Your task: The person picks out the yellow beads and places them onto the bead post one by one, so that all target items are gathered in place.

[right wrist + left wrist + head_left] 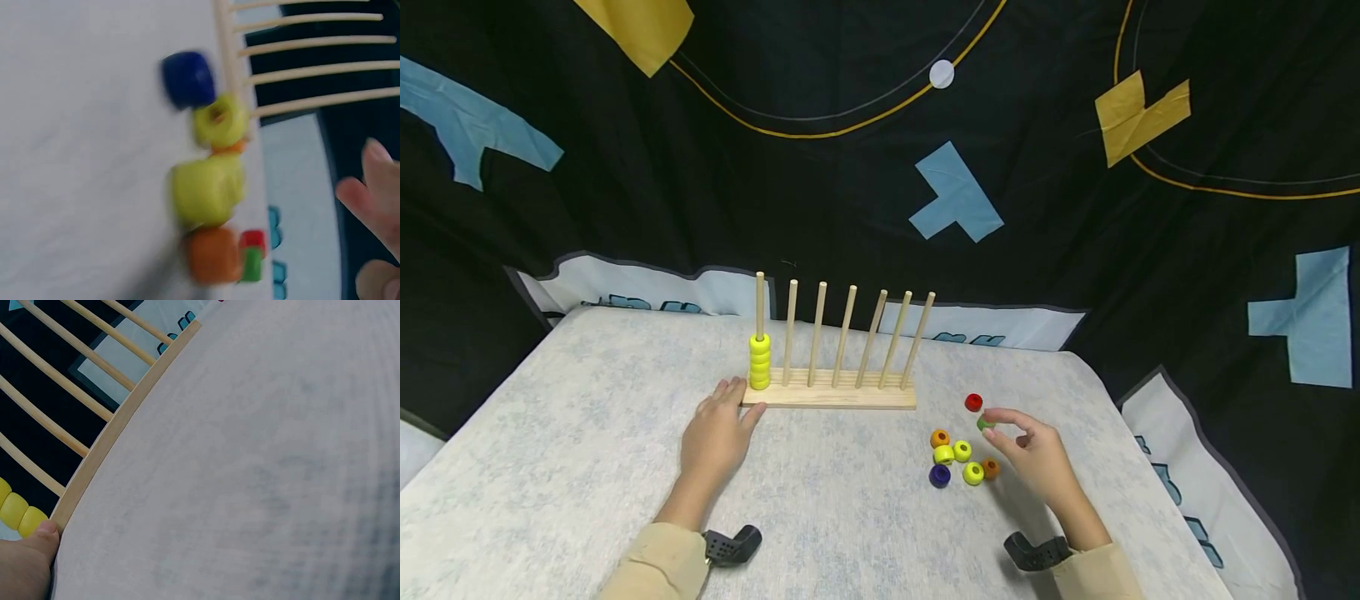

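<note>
At the left end of a wooden peg rack (pixel 831 398), my left hand (pixel 718 429) grips the base's corner, thumb (pixel 44 534) along the front edge. The leftmost peg carries a stack of yellow beads (pixel 760 362); the other pegs are bare. My right hand (pixel 1041 458) hovers at the loose beads, thumb and index finger apart near a green bead (pixel 982 423). In the right wrist view that green bead (pixel 251 264) sits by a red bead (pixel 253 239), away from the fingertips (pixel 375 152).
Right of the rack lie a red bead (pixel 973 402), a dark blue bead (pixel 939 476), orange beads (pixel 940 437) and yellow beads (pixel 973 473), close together on the pale tabletop (pixel 835 508). A black cloth (pixel 820 208) hangs behind the table.
</note>
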`<state>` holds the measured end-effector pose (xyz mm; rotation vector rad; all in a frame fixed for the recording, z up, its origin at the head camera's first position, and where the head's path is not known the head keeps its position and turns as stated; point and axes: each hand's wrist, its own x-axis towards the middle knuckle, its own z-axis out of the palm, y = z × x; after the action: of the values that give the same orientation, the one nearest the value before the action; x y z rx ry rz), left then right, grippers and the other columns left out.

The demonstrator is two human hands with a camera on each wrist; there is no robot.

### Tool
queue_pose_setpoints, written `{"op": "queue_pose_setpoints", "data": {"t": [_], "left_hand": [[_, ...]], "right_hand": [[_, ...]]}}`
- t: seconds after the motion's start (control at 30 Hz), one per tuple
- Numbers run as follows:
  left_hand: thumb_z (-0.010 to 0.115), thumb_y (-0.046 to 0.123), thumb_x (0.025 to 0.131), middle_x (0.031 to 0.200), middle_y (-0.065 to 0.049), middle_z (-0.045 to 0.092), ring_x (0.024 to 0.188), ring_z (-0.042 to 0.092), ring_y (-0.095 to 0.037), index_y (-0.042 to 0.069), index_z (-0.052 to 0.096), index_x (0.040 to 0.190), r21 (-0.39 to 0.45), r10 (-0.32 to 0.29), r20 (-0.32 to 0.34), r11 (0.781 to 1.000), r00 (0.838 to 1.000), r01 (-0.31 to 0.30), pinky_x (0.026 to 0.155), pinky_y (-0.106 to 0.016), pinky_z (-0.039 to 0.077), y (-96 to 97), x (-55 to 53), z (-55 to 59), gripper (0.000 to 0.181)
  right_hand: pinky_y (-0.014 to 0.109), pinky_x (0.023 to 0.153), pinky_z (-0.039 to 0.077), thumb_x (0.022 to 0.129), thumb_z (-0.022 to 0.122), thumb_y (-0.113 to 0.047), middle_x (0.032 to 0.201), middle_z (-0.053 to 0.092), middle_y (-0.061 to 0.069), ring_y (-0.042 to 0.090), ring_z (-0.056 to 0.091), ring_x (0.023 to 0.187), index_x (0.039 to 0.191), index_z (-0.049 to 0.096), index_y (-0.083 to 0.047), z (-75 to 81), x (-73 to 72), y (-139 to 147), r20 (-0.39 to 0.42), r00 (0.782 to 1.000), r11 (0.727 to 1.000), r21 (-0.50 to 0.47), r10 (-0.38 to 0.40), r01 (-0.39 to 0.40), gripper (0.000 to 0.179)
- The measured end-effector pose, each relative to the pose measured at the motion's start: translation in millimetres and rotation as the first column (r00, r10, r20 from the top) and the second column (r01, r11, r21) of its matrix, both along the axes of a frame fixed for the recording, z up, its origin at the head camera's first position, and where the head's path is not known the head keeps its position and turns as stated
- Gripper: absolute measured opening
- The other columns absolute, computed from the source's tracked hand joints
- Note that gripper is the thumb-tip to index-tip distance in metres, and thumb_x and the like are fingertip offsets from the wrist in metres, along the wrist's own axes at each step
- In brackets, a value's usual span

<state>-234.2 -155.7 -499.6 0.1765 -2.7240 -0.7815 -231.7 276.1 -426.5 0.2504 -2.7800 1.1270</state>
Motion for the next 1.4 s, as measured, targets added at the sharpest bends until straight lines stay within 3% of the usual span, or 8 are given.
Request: {"op": "queue_pose_setpoints", "data": {"t": [0.07,0.17,0.23,0.3,0.43,0.6,0.97,1.4], "left_hand": [[0.060,0.034,0.100,0.151,-0.025,0.043,0.142,0.037,-0.047,-0.005,0.044,0.145,0.000,-0.002,-0.001,1.000,1.000,0.002,0.111,-0.067,0.034,0.0,0.2,0.6,0.062],[0.059,0.035,0.100,0.151,-0.025,0.043,0.142,0.037,-0.048,-0.005,0.044,0.145,-0.001,-0.003,-0.001,1.000,1.000,0.003,0.111,-0.067,0.033,-0.1,0.5,1.0,0.062],[0.060,0.034,0.100,0.151,-0.025,0.043,0.142,0.037,-0.048,-0.005,0.044,0.145,0.000,-0.004,0.001,1.000,1.000,0.004,0.111,-0.067,0.034,-0.1,0.5,0.9,0.062],[0.060,0.034,0.100,0.151,-0.025,0.043,0.141,0.037,-0.048,-0.005,0.044,0.145,-0.001,-0.003,0.003,1.000,1.000,0.003,0.111,-0.068,0.034,0.1,0.5,0.7,0.062],[0.060,0.034,0.100,0.151,-0.025,0.043,0.142,0.037,-0.048,-0.005,0.044,0.145,-0.003,-0.003,0.000,1.000,1.000,0.003,0.111,-0.068,0.034,0.3,0.4,0.5,0.062],[0.060,0.034,0.100,0.151,-0.026,0.043,0.141,0.037,-0.048,-0.005,0.044,0.145,-0.001,-0.003,-0.003,1.000,1.000,0.003,0.110,-0.068,0.034,-0.1,0.8,0.9,0.062],[0.059,0.034,0.100,0.151,-0.025,0.043,0.142,0.036,-0.048,-0.005,0.044,0.145,0.004,-0.008,0.001,1.000,1.000,0.008,0.110,-0.068,0.034,-0.6,-0.6,-0.4,0.062],[0.059,0.035,0.100,0.152,-0.025,0.043,0.142,0.036,-0.047,-0.005,0.044,0.145,0.001,-0.002,0.005,1.000,1.000,0.002,0.111,-0.067,0.033,-0.3,-0.8,-1.2,0.062]], "right_hand": [[0.019,0.064,0.049,0.090,0.074,-0.030,0.122,0.071,-0.001,0.007,0.060,0.083,0.119,0.071,-0.020,-8.8,4.2,4,0.060,0.998,0.999,0.015,0.028,-0.029,0.030],[0.021,0.060,0.047,0.086,0.078,-0.029,0.119,0.072,-0.003,0.006,0.059,0.080,0.116,0.072,-0.021,-19.3,9.1,8,0.128,0.990,0.998,0.021,0.052,-0.055,0.031],[0.022,0.071,0.050,0.084,0.080,-0.029,0.116,0.073,-0.006,0.009,0.063,0.103,0.114,0.073,-0.022,-24.6,11.7,9,0.144,0.987,0.997,0.033,0.067,-0.073,0.032],[0.024,0.078,0.051,0.082,0.081,-0.029,0.113,0.074,-0.009,0.013,0.064,0.113,0.112,0.074,-0.023,-28.5,13.6,9,0.150,0.985,0.995,0.046,0.079,-0.087,0.031],[0.026,0.078,0.051,0.080,0.083,-0.028,0.110,0.074,-0.012,0.013,0.066,0.107,0.109,0.074,-0.027,-33.5,16.9,8,0.151,0.983,0.991,0.068,0.103,-0.115,0.031],[0.019,0.064,0.047,0.078,0.085,-0.023,0.109,0.074,-0.011,0.005,0.061,0.088,0.109,0.074,-0.027,-36.1,18.8,8,0.126,0.985,0.987,0.096,0.114,-0.127,0.033],[0.020,0.056,0.041,0.079,0.084,-0.023,0.113,0.074,-0.007,0.004,0.048,0.069,0.114,0.073,-0.025,-40.0,18.3,5,0.106,0.992,0.983,0.163,0.067,-0.084,0.037],[0.019,0.063,0.045,0.079,0.084,-0.025,0.102,0.072,-0.015,0.001,0.054,0.076,0.108,0.075,-0.028,-41.8,17.0,0,0.090,0.993,0.975,0.203,0.075,-0.092,0.030]]}}
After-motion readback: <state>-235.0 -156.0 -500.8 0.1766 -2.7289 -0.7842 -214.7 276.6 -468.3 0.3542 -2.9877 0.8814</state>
